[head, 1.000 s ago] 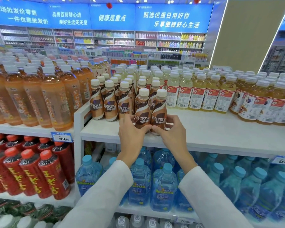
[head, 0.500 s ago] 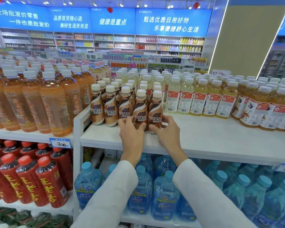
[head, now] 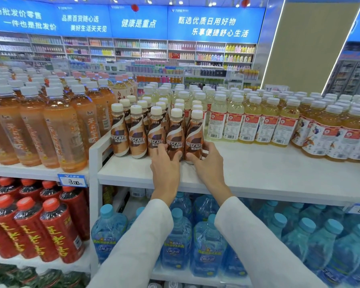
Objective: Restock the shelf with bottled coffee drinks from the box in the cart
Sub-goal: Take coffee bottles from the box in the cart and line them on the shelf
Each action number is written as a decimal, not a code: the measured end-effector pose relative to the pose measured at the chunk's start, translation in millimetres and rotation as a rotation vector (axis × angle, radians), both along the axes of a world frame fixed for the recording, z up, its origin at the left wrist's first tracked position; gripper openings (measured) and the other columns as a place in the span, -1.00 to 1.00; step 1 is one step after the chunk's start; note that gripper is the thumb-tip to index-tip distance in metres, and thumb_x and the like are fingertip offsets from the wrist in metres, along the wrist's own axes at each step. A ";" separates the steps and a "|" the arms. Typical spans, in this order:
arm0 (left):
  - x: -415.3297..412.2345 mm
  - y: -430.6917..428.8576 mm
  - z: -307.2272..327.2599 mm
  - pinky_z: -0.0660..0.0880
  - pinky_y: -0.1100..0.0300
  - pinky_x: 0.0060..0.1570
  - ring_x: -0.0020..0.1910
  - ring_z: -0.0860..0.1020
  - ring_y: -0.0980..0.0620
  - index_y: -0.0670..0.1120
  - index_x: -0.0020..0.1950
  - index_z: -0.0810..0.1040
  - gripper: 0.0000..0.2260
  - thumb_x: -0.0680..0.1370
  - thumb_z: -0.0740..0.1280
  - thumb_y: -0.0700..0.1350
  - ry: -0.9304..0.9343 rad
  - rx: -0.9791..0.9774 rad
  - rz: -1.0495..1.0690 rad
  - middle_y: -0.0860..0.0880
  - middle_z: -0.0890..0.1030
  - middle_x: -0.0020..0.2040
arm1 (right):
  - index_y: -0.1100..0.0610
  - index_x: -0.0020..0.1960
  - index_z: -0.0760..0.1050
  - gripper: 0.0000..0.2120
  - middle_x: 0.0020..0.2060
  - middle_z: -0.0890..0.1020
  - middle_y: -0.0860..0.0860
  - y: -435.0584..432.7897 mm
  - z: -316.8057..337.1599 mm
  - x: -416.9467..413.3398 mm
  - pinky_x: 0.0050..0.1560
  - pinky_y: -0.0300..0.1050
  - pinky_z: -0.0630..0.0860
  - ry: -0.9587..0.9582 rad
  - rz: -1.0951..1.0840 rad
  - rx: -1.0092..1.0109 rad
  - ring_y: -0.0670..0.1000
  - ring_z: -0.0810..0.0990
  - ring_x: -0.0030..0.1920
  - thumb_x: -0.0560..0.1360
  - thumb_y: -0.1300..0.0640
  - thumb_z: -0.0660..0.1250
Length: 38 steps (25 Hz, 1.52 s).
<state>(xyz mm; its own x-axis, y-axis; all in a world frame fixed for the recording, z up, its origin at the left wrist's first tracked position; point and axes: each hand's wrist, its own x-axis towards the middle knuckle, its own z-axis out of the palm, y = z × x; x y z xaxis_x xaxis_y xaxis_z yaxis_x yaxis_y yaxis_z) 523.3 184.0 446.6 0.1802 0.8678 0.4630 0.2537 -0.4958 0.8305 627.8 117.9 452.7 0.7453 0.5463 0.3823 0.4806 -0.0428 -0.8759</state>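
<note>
A person's left hand (head: 165,164) and right hand (head: 208,161) each grip one of two Nescafé bottles (head: 175,136) standing near the shelf's (head: 258,173) left edge, apparently aligning them; next, let go and fetch more.

Left of the grip, orange tea bottles (head: 56,132); right, pale yellow bottles (head: 252,121); below, blue water bottles (head: 179,235); lower left, red bottles (head: 56,231) under a price tag (head: 73,180).

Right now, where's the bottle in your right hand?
Head view, centre: the coffee bottle ends the front Nescafe row on its right, next to the pale yellow drinks.
</note>
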 end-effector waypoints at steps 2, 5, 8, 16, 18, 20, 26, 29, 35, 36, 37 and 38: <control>1.0 0.8 -0.9 0.44 0.02 0.15 0.14 0.54 -0.08 -0.05 0.22 0.48 -0.71 0.58 0.44 0.02 0.014 0.001 0.008 -0.06 0.53 0.20 | 0.06 0.38 0.44 -0.44 0.23 0.61 -0.01 2.6 -1.7 -0.3 0.28 0.08 0.56 -0.009 -0.004 0.003 0.01 0.60 0.21 0.45 0.05 0.55; 3.6 0.4 -2.8 0.34 0.11 0.07 0.16 0.53 -0.11 -0.04 0.23 0.48 -0.70 0.59 0.42 0.05 0.036 -0.002 0.032 -0.06 0.52 0.23 | 0.03 0.38 0.43 -0.45 0.22 0.61 -0.02 4.9 -4.2 0.4 0.27 0.08 0.57 -0.031 -0.011 0.001 0.00 0.60 0.20 0.46 0.03 0.54; 6.1 1.2 -4.0 0.34 0.10 0.06 0.17 0.54 -0.13 -0.04 0.25 0.48 -0.69 0.60 0.41 0.07 0.039 -0.009 0.040 -0.07 0.52 0.25 | 0.02 0.39 0.42 -0.44 0.23 0.60 -0.03 5.1 -6.2 1.9 0.27 0.08 0.56 -0.040 -0.014 -0.003 0.00 0.59 0.21 0.46 0.02 0.54; 4.3 2.1 -2.5 0.46 0.04 0.07 0.12 0.55 -0.11 -0.06 0.21 0.51 -0.67 0.57 0.43 0.10 0.048 -0.035 0.052 -0.06 0.55 0.19 | 0.02 0.43 0.41 -0.42 0.26 0.60 -0.02 6.2 -5.4 1.0 0.32 0.08 0.54 -0.031 -0.002 -0.007 0.01 0.58 0.25 0.47 0.01 0.53; 2.5 1.2 -1.0 0.51 -0.05 0.13 0.09 0.54 -0.09 -0.07 0.19 0.50 -0.69 0.57 0.43 0.07 0.055 -0.032 0.048 -0.07 0.55 0.17 | 0.03 0.44 0.41 -0.42 0.26 0.61 -0.02 5.1 -2.7 -0.3 0.32 0.06 0.53 -0.022 0.002 -0.008 0.01 0.58 0.24 0.48 0.03 0.52; -0.6 -0.4 1.9 0.51 -0.10 0.18 0.08 0.54 -0.08 -0.08 0.17 0.49 -0.72 0.57 0.44 0.03 0.063 -0.031 0.036 -0.07 0.55 0.16 | 0.03 0.44 0.40 -0.43 0.26 0.62 -0.01 2.3 0.8 -2.3 0.32 0.01 0.53 -0.018 0.018 -0.024 0.00 0.59 0.23 0.49 0.04 0.52; -32.8 -9.2 -1.3 0.40 0.08 0.07 0.08 0.55 -0.05 -0.08 0.19 0.55 -0.72 0.55 0.41 0.03 0.095 -0.027 -0.031 0.00 0.61 0.09 | 0.11 0.31 0.44 -0.62 0.15 0.56 0.01 -22.7 1.5 -23.9 0.20 -0.01 0.48 -0.090 0.008 -0.134 0.11 0.54 0.24 0.56 0.03 0.41; -70.7 -22.1 -14.9 0.43 0.14 0.16 0.17 0.53 0.05 -0.03 0.30 0.55 -0.67 0.58 0.38 0.06 0.073 -0.035 -0.060 0.06 0.60 0.17 | 0.08 0.47 0.41 -0.55 0.32 0.52 -0.04 -45.7 -9.8 -56.6 0.36 -0.02 0.42 -0.117 0.045 -0.109 -0.01 0.48 0.33 0.60 0.08 0.36; -192.8 -59.0 -74.2 0.46 0.19 0.24 0.20 0.54 0.19 0.11 0.26 0.58 -0.69 0.56 0.36 0.18 0.012 -0.101 0.070 0.22 0.61 0.17 | -0.20 0.30 0.49 -0.72 0.22 0.52 -0.38 -71.9 -56.7 -150.2 0.27 -0.24 0.40 -0.056 0.261 -0.087 -0.33 0.47 0.25 0.59 -0.07 0.35; -217.3 -64.5 -86.7 0.46 0.21 0.23 0.19 0.55 0.20 0.11 0.26 0.59 -0.70 0.57 0.37 0.15 0.017 -0.130 0.115 0.22 0.61 0.17 | -0.23 0.29 0.50 -0.72 0.23 0.52 -0.39 -73.6 -67.9 -166.5 0.26 -0.23 0.41 -0.030 0.306 -0.104 -0.32 0.48 0.25 0.58 -0.10 0.35; -243.3 -70.8 -100.9 0.46 0.26 0.20 0.17 0.55 0.24 0.12 0.26 0.59 -0.70 0.57 0.37 0.16 0.022 -0.163 0.162 0.23 0.61 0.16 | -0.23 0.29 0.51 -0.71 0.24 0.53 -0.38 -73.5 -81.3 -182.5 0.26 -0.21 0.42 -0.003 0.358 -0.135 -0.29 0.49 0.25 0.57 -0.13 0.34; -268.4 -78.4 -115.0 0.45 0.34 0.15 0.14 0.55 0.27 0.13 0.26 0.59 -0.68 0.56 0.35 0.21 0.027 -0.199 0.208 0.25 0.61 0.15 | -0.23 0.30 0.51 -0.69 0.26 0.54 -0.36 -74.2 -95.6 -198.3 0.26 -0.20 0.41 0.020 0.414 -0.176 -0.27 0.49 0.26 0.56 -0.17 0.34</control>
<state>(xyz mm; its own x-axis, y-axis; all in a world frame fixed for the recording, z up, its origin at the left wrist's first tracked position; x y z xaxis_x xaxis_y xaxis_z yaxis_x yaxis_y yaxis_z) 255.0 105.6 331.6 -0.0010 0.9607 0.2775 0.3565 -0.2589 0.8977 429.5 43.8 357.1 0.4561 0.8557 0.2445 0.4721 0.0003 -0.8816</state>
